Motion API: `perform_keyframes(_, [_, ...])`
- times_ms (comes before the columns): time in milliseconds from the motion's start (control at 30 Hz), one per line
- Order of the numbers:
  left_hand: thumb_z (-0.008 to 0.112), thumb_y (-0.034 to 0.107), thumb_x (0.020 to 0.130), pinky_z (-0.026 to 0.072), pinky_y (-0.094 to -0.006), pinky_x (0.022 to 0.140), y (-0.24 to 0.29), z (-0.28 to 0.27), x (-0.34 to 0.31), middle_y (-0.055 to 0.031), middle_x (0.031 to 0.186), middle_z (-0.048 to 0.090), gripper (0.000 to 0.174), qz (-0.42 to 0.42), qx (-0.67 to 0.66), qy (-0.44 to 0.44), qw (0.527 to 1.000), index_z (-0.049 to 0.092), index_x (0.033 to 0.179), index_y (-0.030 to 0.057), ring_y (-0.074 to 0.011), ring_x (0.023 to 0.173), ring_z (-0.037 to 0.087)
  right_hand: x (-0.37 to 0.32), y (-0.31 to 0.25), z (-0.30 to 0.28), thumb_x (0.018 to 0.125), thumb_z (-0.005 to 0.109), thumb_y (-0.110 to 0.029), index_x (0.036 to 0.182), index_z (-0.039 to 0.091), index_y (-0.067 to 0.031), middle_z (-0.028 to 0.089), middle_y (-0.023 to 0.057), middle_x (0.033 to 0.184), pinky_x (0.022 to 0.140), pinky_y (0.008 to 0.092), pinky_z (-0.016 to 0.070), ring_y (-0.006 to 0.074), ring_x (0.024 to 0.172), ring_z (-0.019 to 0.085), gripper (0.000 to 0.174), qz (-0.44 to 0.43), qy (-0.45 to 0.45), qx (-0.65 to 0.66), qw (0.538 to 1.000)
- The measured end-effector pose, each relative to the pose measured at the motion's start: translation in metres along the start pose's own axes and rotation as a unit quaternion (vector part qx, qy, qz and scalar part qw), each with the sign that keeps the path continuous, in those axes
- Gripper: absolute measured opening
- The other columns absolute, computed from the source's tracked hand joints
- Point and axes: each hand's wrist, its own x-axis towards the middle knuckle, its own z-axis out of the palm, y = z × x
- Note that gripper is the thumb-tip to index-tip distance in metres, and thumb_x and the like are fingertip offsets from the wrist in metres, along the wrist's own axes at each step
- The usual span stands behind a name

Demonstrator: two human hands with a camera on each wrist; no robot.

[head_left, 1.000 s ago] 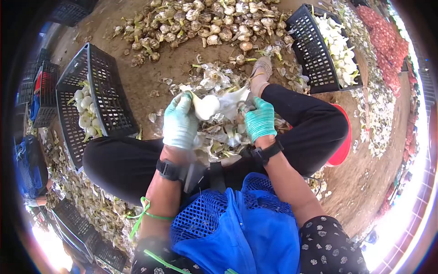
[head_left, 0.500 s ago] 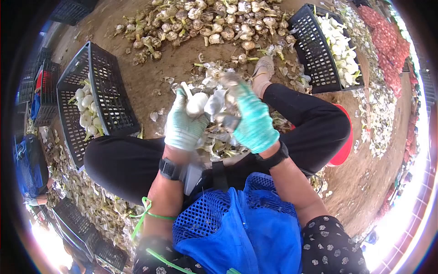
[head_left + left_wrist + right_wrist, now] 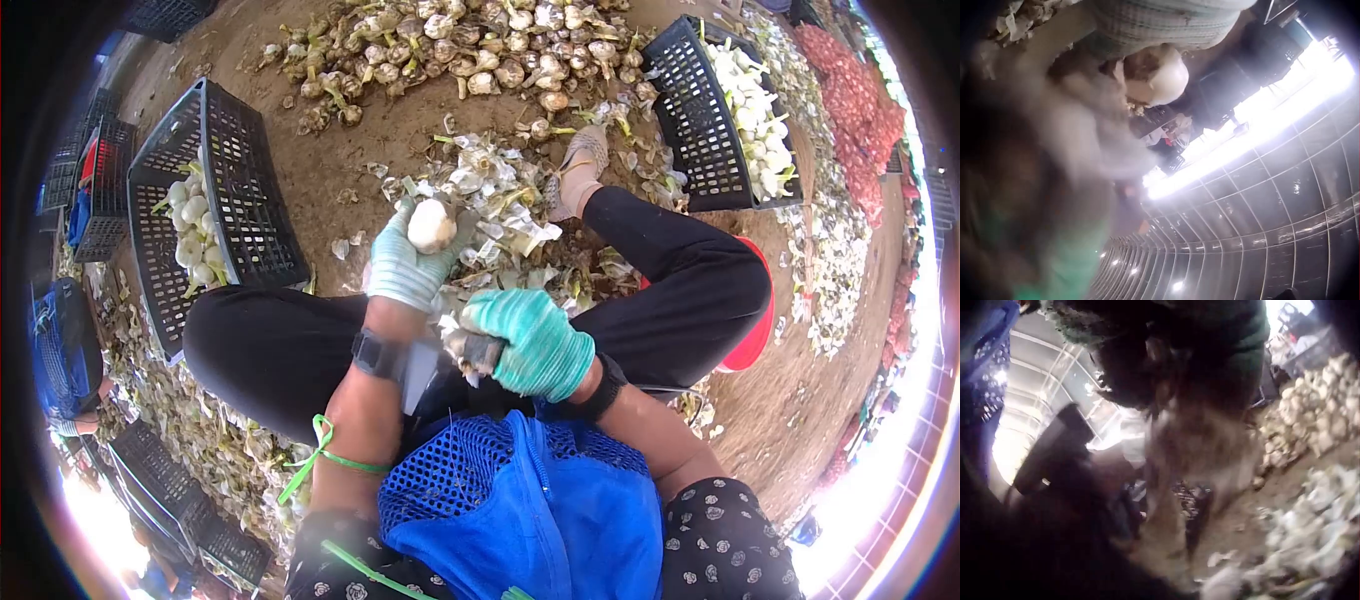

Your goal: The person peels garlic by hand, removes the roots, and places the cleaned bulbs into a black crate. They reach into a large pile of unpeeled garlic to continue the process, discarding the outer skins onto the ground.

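My gloved left hand [image 3: 405, 265] grips a mostly white garlic bulb [image 3: 432, 226] over the litter of skins, its fingers and thumb around the sides. In the left wrist view the same garlic bulb [image 3: 1171, 78] shows pale and smooth beside the striped glove, with brownish patches on its near side. Lower and nearer my lap, my right hand [image 3: 540, 345] in a green glove curls round a short dark grey piece [image 3: 484, 352], with loose pale garlic skin [image 3: 455, 338] against it. I cannot tell what the grey piece is. The right wrist view is blurred and dark around that hand.
Unpeeled garlic [image 3: 480, 50] lies heaped ahead, with shed skins [image 3: 500, 190] between my legs. Black crates of white bulbs stand left [image 3: 255, 190] and right [image 3: 700, 120]. A red tub [image 3: 755, 320] shows under my right leg, and red net sacks [image 3: 850, 110] lie far right.
My right hand has come away from the bulb, down and back toward my lap with skin in its grip. The left hand keeps the bulb, now turned with its rounded end up.
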Motion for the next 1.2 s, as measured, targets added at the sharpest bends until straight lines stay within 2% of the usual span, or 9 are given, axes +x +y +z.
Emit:
perform_keyframes(67, [0.040, 0.029, 0.083, 0.0398, -0.0450, 0.080, 0.005, -0.008, -0.001, -0.0157, 0.089, 0.054, 0.031, -0.012, -0.013, -0.068, 0.998, 0.047, 0.096, 0.0023, -0.0307, 0.087, 0.050, 0.001, 0.024, 0.001, 0.059, 0.059, -0.003, 0.090, 0.056, -0.0001, 0.057, 0.0168, 0.080, 0.063, 0.0338, 0.0455, 0.0306, 0.072, 0.056, 0.031, -0.031, 0.043, 0.013, 0.999])
perform_keyframes(133, [0.041, 0.031, 0.082, 0.0386, -0.0461, 0.082, 0.005, -0.003, -0.015, -0.0149, 0.090, 0.054, 0.033, -0.040, 0.059, -0.170, 0.983, 0.047, 0.097, 0.0023, -0.0292, 0.088, 0.050, -0.008, 0.044, 0.004, 0.066, 0.057, -0.006, 0.100, 0.051, -0.0004, 0.057, 0.0169, 0.079, 0.061, 0.0337, 0.0457, 0.0293, 0.070, 0.057, 0.035, 0.052, 0.087, -0.096, 0.990])
perform_keyframes(267, [0.046, 0.026, 0.081, 0.0441, -0.0447, 0.075, 0.000, -0.014, -0.007, -0.0140, 0.084, 0.054, 0.026, 0.049, 0.119, -0.211, 0.969, 0.050, 0.088, 0.0007, -0.0280, 0.079, 0.054, -0.004, 0.038, -0.016, 0.065, 0.059, -0.005, 0.087, 0.056, 0.0016, 0.056, 0.0152, 0.067, 0.053, 0.0315, 0.0433, 0.0267, 0.057, 0.053, 0.023, 0.193, 0.076, -0.133, 0.969])
perform_keyframes(300, [0.046, 0.022, 0.082, 0.0467, -0.0376, 0.072, -0.002, -0.014, -0.011, -0.0113, 0.083, 0.055, 0.022, 0.054, 0.146, -0.234, 0.960, 0.050, 0.088, 0.0014, -0.0237, 0.074, 0.056, -0.002, 0.038, -0.018, 0.064, 0.059, -0.005, 0.082, 0.057, 0.0022, 0.055, 0.0145, 0.062, 0.051, 0.0307, 0.0421, 0.0257, 0.053, 0.051, 0.019, 0.244, 0.078, -0.136, 0.957])
perform_keyframes(433, [0.044, 0.021, 0.082, 0.0465, -0.0246, 0.061, -0.009, -0.001, -0.035, -0.0077, 0.078, 0.056, 0.024, 0.135, 0.295, -0.226, 0.919, 0.051, 0.093, 0.0001, -0.0156, 0.069, 0.056, 0.000, 0.045, -0.023, 0.062, 0.060, -0.005, 0.079, 0.057, 0.0028, 0.054, 0.0134, 0.059, 0.052, 0.0299, 0.0418, 0.0239, 0.051, 0.050, 0.019, 0.226, 0.128, -0.062, 0.964])
perform_keyframes(533, [0.045, 0.023, 0.083, 0.0475, -0.0292, 0.065, -0.011, -0.010, -0.035, -0.0099, 0.084, 0.056, 0.026, 0.161, 0.355, -0.212, 0.896, 0.051, 0.092, 0.0000, -0.0184, 0.071, 0.056, -0.003, 0.039, -0.017, 0.063, 0.057, -0.005, 0.085, 0.056, 0.0023, 0.056, 0.0139, 0.065, 0.054, 0.0296, 0.0424, 0.0244, 0.056, 0.053, 0.024, 0.182, 0.185, -0.172, 0.950])
perform_keyframes(600, [0.045, 0.023, 0.083, 0.0464, -0.0271, 0.065, -0.013, -0.010, -0.034, -0.0090, 0.085, 0.056, 0.026, 0.191, 0.400, -0.214, 0.870, 0.051, 0.092, -0.0008, -0.0166, 0.072, 0.056, 0.003, 0.037, -0.014, 0.061, 0.058, -0.009, 0.085, 0.058, -0.0010, 0.057, 0.0170, 0.073, 0.060, 0.0336, 0.0446, 0.0286, 0.068, 0.056, 0.025, 0.226, 0.177, 0.023, 0.958])
perform_keyframes(633, [0.044, 0.023, 0.083, 0.0452, -0.0250, 0.066, -0.015, -0.009, -0.033, -0.0081, 0.085, 0.056, 0.027, 0.220, 0.444, -0.216, 0.841, 0.052, 0.091, -0.0016, -0.0149, 0.072, 0.055, 0.006, 0.042, -0.007, 0.061, 0.059, -0.008, 0.088, 0.057, 0.0000, 0.058, 0.0175, 0.076, 0.062, 0.0334, 0.0446, 0.0289, 0.069, 0.056, 0.029, 0.195, 0.167, -0.002, 0.966])
perform_keyframes(1200, [0.045, 0.021, 0.083, 0.0453, -0.0227, 0.061, -0.015, -0.009, -0.031, -0.0055, 0.079, 0.055, 0.025, 0.215, 0.409, -0.224, 0.858, 0.053, 0.091, -0.0004, -0.0129, 0.070, 0.054, 0.006, 0.067, 0.007, 0.066, 0.054, -0.003, 0.090, 0.055, 0.0009, 0.057, 0.0184, 0.076, 0.060, 0.0312, 0.0433, 0.0272, 0.068, 0.056, 0.025, 0.206, 0.164, 0.112, 0.958])
